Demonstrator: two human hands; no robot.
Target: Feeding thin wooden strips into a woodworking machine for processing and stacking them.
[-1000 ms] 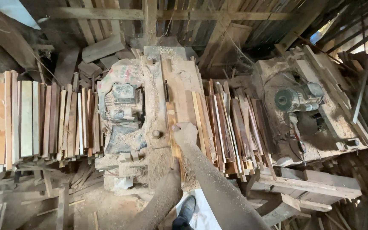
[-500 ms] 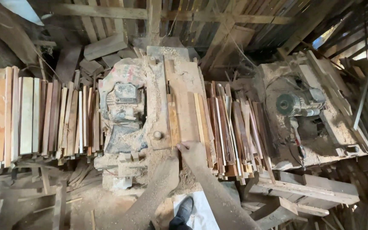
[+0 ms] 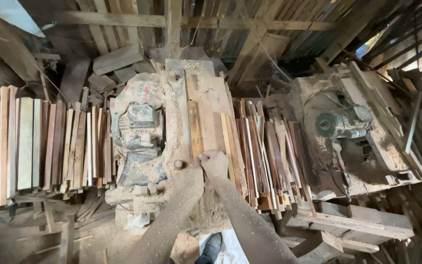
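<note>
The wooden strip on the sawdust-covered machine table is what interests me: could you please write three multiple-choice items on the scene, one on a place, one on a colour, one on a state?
1. Where does the wooden strip lie?
A. On the machine table
B. On the floor
C. On the left stack of boards

2. What colour is the sawdust on the table?
A. Blue
B. Pale tan
C. Black

3. How do the right hand and left hand stand?
A. Both raised in the air
B. Both at the near end of the strip
C. Both on the motor at the right

Answers: 1 A, the strip rests lengthwise on the table top; 2 B, it shows light and sandy; 3 B, the fingers meet the strip's near end.
</note>
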